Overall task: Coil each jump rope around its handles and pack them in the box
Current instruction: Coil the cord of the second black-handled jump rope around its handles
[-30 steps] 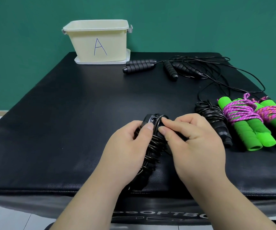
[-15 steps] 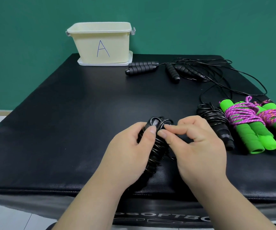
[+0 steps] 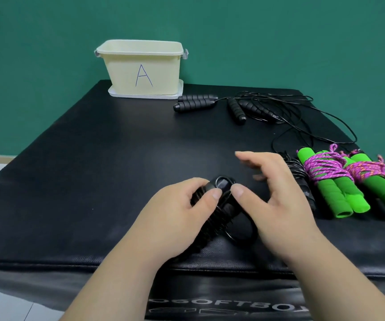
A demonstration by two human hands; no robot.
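A black jump rope (image 3: 221, 205), coiled around its handles, lies near the front of the black mat (image 3: 117, 158). My left hand (image 3: 177, 214) grips the bundle, its thumb near the top end. My right hand (image 3: 277, 200) has its thumb pressing the bundle's top while its fingers are spread above the mat. A loose loop of cord sticks out below the bundle. The cream box marked A (image 3: 140, 68) stands at the far left of the mat.
Another coiled black rope (image 3: 300, 179) and two green-handled ropes wound with pink cord (image 3: 330, 181) (image 3: 377, 181) lie at the right. Two uncoiled black ropes (image 3: 196, 104) (image 3: 251, 110) with tangled cord lie at the back.
My right hand has let go of the cord it pinched and spread its fingers, its thumb staying on the bundle. The view has shifted slightly.
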